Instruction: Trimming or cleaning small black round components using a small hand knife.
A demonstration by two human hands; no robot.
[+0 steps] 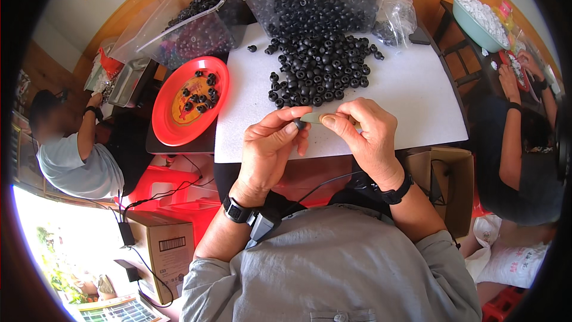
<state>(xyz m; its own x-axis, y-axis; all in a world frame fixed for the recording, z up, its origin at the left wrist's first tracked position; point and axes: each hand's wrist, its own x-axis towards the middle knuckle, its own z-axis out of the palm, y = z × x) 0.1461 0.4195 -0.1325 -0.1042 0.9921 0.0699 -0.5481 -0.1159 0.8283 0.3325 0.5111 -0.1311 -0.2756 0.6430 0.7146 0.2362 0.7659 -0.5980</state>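
Pinched in the fingers of my left hand is a small black round piece. My right hand grips a thin, flat, pale grey-green strip, whose tip meets the piece; its exact kind cannot be made out. Both hands are above the near edge of a white foam sheet. Just beyond them lies a loose pile of black round pieces with holes in them. To the left, a red plate carries several more such pieces.
Two clear plastic bins, a large one and a tilted one, hold black pieces behind the sheet. A clear plastic bag lies beside them. A cardboard box stands at lower right. People work at left and right.
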